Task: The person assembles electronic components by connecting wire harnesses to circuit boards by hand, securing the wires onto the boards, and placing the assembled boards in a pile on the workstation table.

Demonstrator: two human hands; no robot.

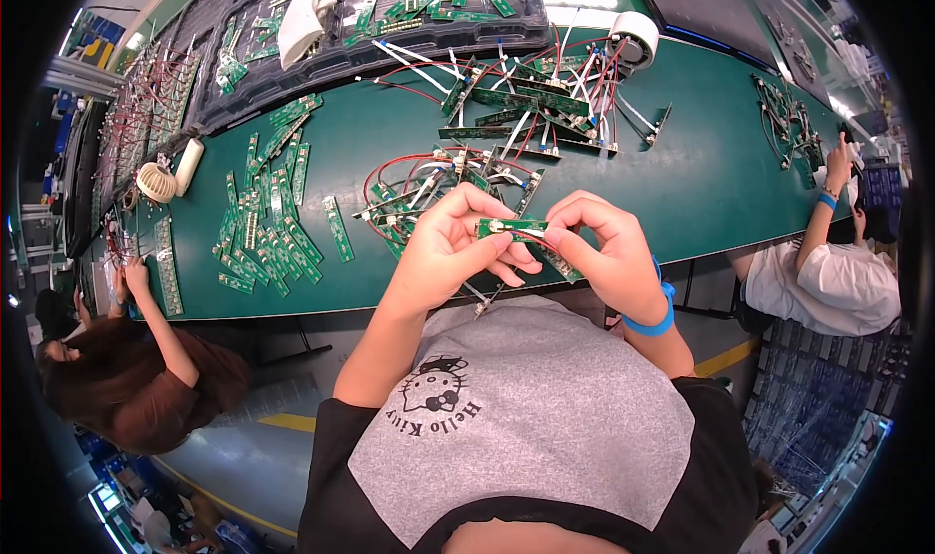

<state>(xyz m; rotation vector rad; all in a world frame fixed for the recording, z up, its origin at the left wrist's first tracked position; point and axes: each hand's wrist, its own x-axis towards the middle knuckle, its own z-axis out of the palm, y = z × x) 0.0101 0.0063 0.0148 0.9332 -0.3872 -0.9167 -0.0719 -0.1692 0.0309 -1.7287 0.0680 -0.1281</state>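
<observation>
Slim green circuit board [526, 225] is pinched near its left end by the left hand [456, 240], at its right end by the right hand [606, 250], over the near edge of the green table [701, 184]. Whether the white connector [499, 227] is fully seated can't be told. Board is best gripped by its edges, red wire [532, 234] kept slack, any push put through the plug housing.

The bare right hand [612, 250] hides one end of the narrow green circuit board [522, 226]; the black plastic tray [521, 32] runs past the upper edge.
</observation>
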